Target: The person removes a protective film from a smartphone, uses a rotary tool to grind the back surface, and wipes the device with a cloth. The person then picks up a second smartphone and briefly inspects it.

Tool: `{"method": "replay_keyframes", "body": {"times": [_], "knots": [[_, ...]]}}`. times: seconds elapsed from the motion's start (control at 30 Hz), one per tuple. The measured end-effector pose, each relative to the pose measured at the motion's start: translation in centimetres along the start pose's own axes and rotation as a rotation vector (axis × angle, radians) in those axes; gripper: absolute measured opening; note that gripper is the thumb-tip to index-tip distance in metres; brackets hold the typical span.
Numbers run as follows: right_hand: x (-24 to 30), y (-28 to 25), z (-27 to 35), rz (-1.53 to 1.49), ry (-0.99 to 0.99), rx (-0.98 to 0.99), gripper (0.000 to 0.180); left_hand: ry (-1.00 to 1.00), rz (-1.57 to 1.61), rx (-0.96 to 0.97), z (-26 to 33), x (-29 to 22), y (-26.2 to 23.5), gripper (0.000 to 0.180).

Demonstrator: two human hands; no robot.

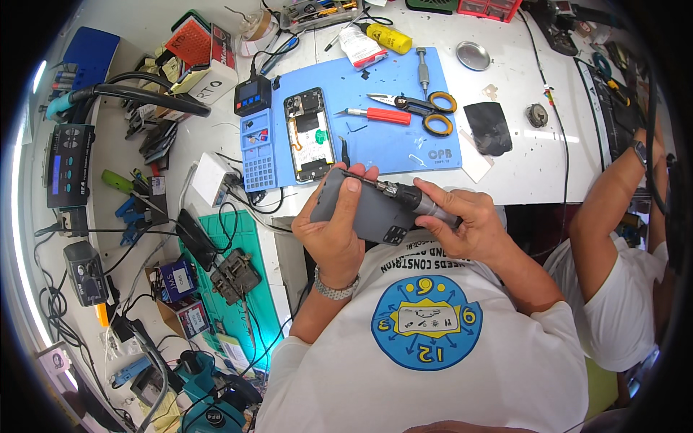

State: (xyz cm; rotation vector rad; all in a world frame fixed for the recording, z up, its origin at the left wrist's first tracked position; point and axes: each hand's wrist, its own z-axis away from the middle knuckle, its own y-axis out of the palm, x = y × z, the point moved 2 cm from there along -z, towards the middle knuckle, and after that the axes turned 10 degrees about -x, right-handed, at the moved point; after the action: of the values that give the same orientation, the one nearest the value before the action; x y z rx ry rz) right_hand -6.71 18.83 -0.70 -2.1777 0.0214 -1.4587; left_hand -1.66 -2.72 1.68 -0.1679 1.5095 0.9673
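Observation:
My left hand (330, 234) is closed round a dark grey phone back housing (359, 209), thumb on its flat face and fingers behind its upper edge. The camera cut-outs sit at its lower right corner. A black and silver rotary hand tool (433, 207) is gripped in my right hand (473, 225). Its metal nose points left, along the housing's upper edge; whether the tip touches is hard to tell. Beyond my hands, an opened phone (309, 136) with its insides exposed lies on the blue mat (404, 155). Black tweezers (344, 153) lie beside it.
On the mat are a red craft knife (379, 115), orange-handled scissors (419, 106) and a screwdriver (423, 72). A black sheet (488, 128) lies to the right. Another person's arm (603, 195) is at far right. Cables, a green mat (242, 281) and soldering gear (70, 169) crowd the left.

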Motion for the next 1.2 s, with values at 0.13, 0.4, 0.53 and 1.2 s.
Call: {"method": "replay_keyframes", "body": {"times": [0.13,0.4,0.53,1.2], "knots": [[-0.01,0.07,0.04,-0.002,0.003,-0.007,0.062,-0.004,-0.022,0.004,0.1,-0.12,0.0,0.03],[0.12,0.26,0.05,0.014,-0.002,-0.014,0.062,-0.03,-0.023,-0.049,0.27,0.04,0.0,0.029],[0.11,0.38,0.01,0.003,0.001,-0.029,0.062,-0.022,-0.002,-0.067,0.19,0.15,0.35,0.028],[0.35,0.09,-0.13,0.029,0.085,0.022,0.064,-0.066,-0.068,0.022,-0.43,0.35,0.28,0.038]]}}
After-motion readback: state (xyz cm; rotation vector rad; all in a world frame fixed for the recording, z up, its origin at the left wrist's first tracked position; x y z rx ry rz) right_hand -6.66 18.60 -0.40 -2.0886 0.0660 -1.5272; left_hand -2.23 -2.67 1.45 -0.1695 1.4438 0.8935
